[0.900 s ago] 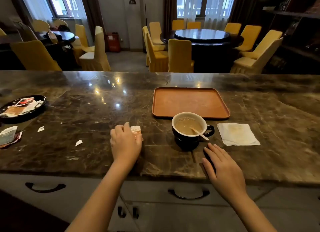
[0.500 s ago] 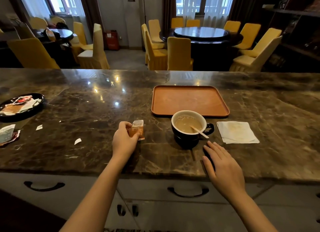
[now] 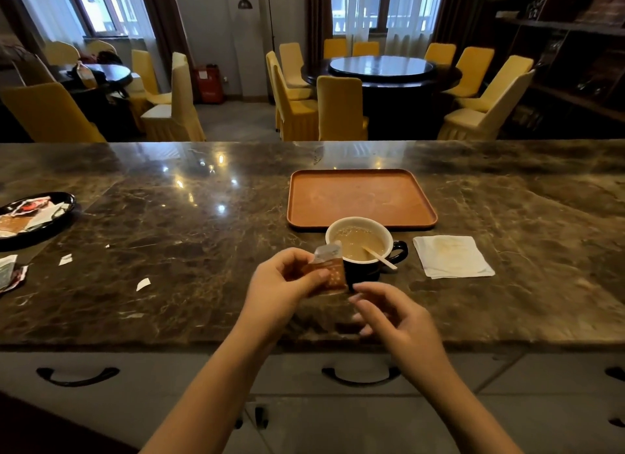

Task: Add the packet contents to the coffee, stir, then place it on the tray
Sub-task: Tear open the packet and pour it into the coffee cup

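- Right hand (image 3: 392, 313) near desk (image 3: 169, 250) edge, fingers loosely curled, holding nothing, approx. at packet's lower corner.
- Left hand (image 3: 284, 284) pinches the packet (image 3: 329, 271), lifted just in front of the coffee mug (image 3: 363, 250).
- Risk: hard tear may spill powder on desk, or knock stirrer (image 3: 380, 257).
- Tray (image 3: 362, 198) waits behind the mug.

Obstacles I log: cup (image 3: 363, 250) with stirrer (image 3: 379, 257) just before the tray (image 3: 362, 198); napkin (image 3: 451, 256) right of it. Free: desk (image 3: 189, 223) centre-left, bar paper scraps (image 3: 142, 284); tray bare.
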